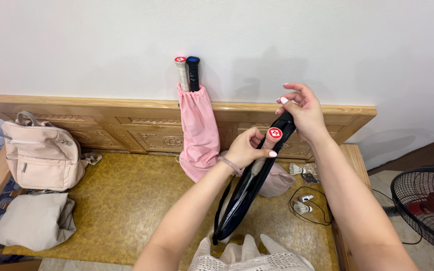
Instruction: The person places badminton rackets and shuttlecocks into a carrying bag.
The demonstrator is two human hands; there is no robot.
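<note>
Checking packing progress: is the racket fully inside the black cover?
No. The racket handle sticks out of the black cover, gripped by the left hand.

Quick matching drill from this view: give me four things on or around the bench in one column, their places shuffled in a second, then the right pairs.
Things:
1. pink backpack
2. pink drawstring bag
3. black racket cover
4. black fan

Places:
A. on the floor at the far right
B. between the left hand and right hand
C. at the bench's left end
D. against the wall, two racket handles sticking out

Pairs: 1-C, 2-D, 3-B, 4-A
</note>
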